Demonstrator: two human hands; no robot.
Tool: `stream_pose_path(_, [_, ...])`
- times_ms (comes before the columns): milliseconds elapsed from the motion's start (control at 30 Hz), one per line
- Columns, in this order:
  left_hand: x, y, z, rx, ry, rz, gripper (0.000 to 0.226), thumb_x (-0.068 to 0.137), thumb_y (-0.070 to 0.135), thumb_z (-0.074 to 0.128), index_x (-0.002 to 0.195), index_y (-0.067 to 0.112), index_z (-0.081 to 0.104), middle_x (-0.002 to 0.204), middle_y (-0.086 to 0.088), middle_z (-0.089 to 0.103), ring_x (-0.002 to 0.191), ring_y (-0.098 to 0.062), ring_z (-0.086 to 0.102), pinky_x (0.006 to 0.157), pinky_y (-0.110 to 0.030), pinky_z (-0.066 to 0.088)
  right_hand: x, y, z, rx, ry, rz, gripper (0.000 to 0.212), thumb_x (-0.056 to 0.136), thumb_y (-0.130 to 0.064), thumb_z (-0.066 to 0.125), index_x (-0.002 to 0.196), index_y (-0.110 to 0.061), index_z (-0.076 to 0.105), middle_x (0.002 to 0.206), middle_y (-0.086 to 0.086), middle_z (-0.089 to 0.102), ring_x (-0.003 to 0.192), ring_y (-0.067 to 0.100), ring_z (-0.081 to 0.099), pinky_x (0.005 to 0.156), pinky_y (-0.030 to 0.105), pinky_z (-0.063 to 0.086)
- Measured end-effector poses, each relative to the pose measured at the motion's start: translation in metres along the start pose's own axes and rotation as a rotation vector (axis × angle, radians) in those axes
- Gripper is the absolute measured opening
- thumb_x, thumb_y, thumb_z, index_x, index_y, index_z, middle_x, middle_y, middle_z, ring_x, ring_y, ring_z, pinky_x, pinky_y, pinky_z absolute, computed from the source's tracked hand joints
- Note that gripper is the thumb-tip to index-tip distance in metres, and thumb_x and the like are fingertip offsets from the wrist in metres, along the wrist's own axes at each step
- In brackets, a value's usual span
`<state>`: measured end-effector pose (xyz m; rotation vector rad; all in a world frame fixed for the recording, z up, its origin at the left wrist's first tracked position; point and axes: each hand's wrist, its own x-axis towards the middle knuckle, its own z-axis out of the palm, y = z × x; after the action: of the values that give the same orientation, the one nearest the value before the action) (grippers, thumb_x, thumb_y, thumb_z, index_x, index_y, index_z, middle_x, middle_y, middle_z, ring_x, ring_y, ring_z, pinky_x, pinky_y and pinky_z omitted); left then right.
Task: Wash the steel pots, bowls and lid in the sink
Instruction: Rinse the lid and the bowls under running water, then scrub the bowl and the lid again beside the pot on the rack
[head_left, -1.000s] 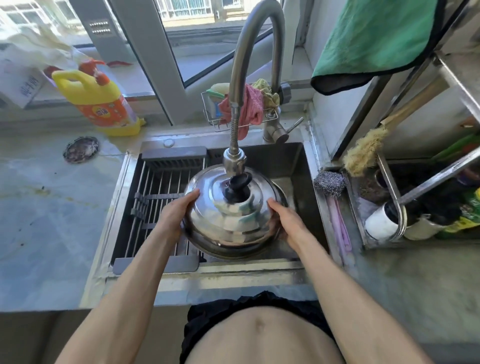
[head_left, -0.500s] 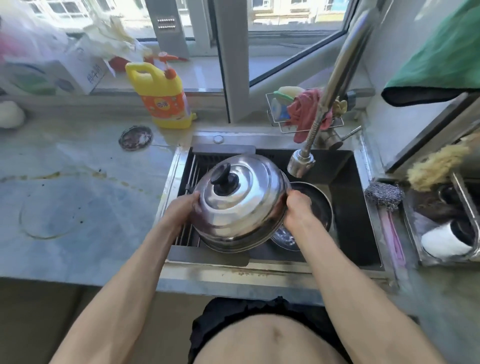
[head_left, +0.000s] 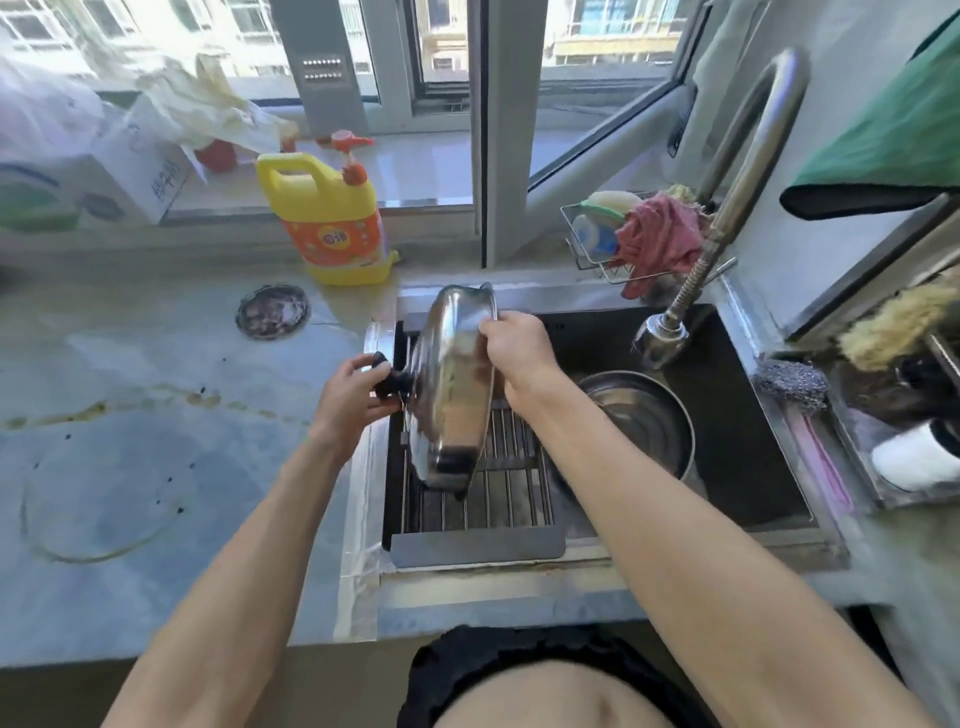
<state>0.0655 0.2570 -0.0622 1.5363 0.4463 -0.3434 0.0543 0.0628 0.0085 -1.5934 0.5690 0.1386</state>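
Tipped on edge now, lid (head_left: 452, 395) gripped by both hands (head_left: 353, 400).

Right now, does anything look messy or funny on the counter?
Yes. A brownish ring stain and a trail of dark specks mark the counter left of the sink. The lid is held on edge over the rack, not lying flat.
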Motion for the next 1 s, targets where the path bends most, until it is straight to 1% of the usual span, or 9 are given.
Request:
stream_pose_path(100, [0.007,-0.001,-0.015,0.016,-0.010,-0.076,0.020,0.104,0.011,0.053,0.124,0.011,0.053,0.104,-0.012,0.065,0.072,-0.026,0.071,0.073,-0.034,0.060,-0.005,-0.011,0.016,-0.101,-0.105,-0.041,0.028,0.088,-0.014,0.058,0.106,0.007,0.064,0.107,0.027,0.067,0.102,0.042,0.064,0.088,0.059,0.053])
stream_pose_path(200, [0.009,-0.010,-0.027,-0.004,-0.032,-0.133,0.021,0.105,0.012,0.053,0.126,0.010,0.053,0.103,-0.011,0.066,0.073,-0.025,0.070,0.078,-0.037,0.058,-0.013,-0.015,0.024,-0.200,-0.209,-0.094,0.028,0.090,-0.021,0.062,0.105,0.003,0.065,0.106,0.023,0.069,0.100,0.038,0.067,0.087,0.056,0.054])
stream_pose_path(333, [0.008,-0.014,-0.031,0.081,-0.040,-0.112,0.031,0.105,0.019,0.056,0.135,0.009,0.053,0.114,-0.015,0.067,0.086,-0.026,0.069,0.075,-0.034,0.055,-0.014,-0.011,0.021,-0.233,-0.196,-0.134,0.045,0.089,-0.031,0.063,0.108,0.010,0.060,0.098,0.025,0.069,0.090,0.039,0.068,0.083,0.060,0.053])
stream_pose_path(400, [0.004,-0.011,-0.029,0.245,0.004,-0.050,0.030,0.103,0.021,0.060,0.130,0.010,0.056,0.109,-0.013,0.067,0.085,-0.023,0.066,0.074,-0.033,0.054,-0.013,-0.009,0.018,-0.268,-0.195,-0.148,0.046,0.089,-0.037,0.063,0.104,0.006,0.064,0.089,0.016,0.070,0.082,0.029,0.069,0.084,0.055,0.055])
stream_pose_path(500, [-0.011,0.005,-0.030,0.562,0.121,0.143,0.034,0.098,0.023,0.064,0.131,0.014,0.061,0.114,-0.004,0.067,0.096,-0.021,0.063,0.080,-0.031,0.047,-0.014,-0.009,0.016,-0.273,-0.194,-0.160,0.040,0.090,-0.043,0.065,0.099,-0.005,0.070,0.098,0.012,0.073,0.092,0.028,0.070,0.085,0.046,0.058])
stream_pose_path(600, [-0.039,0.028,-0.023,0.603,0.152,0.344,0.028,0.098,0.020,0.064,0.125,0.016,0.067,0.107,0.000,0.070,0.091,-0.014,0.065,0.076,-0.020,0.048,-0.018,-0.008,0.008,-0.205,-0.261,-0.136,0.041,0.093,-0.047,0.062,0.100,-0.007,0.068,0.100,0.011,0.073,0.089,0.025,0.072,0.078,0.037,0.061])
stream_pose_path(700, [-0.072,0.051,-0.007,0.561,0.089,0.542,0.012,0.096,0.016,0.067,0.104,0.021,0.074,0.089,0.006,0.074,0.082,-0.011,0.071,0.071,-0.019,0.055,-0.022,0.002,-0.012,-0.211,-0.276,-0.118,0.036,0.096,-0.044,0.059,0.104,-0.010,0.068,0.094,0.009,0.073,0.080,0.018,0.073,0.069,0.027,0.060])
stream_pose_path(833, [-0.108,0.071,0.029,0.583,-0.032,0.762,0.012,0.093,0.010,0.071,0.100,0.017,0.077,0.084,0.011,0.071,0.075,0.000,0.065,0.067,-0.012,0.051,-0.021,0.032,-0.058,-0.279,-0.239,-0.057,0.017,0.097,-0.025,0.061,0.099,-0.009,0.066,0.086,0.009,0.070,0.070,0.014,0.068,0.061,0.021,0.056])
stream_pose_path(1000, [-0.118,0.061,0.119,0.766,-0.353,0.720,0.012,0.095,0.020,0.071,0.105,0.022,0.076,0.084,0.013,0.070,0.073,-0.002,0.065,0.072,-0.021,0.055,-0.019,0.081,-0.146,-0.381,-0.080,0.056,0.010,0.093,-0.018,0.065,0.085,-0.013,0.064,0.078,0.010,0.069,0.062,0.017,0.063,0.061,0.028,0.050])
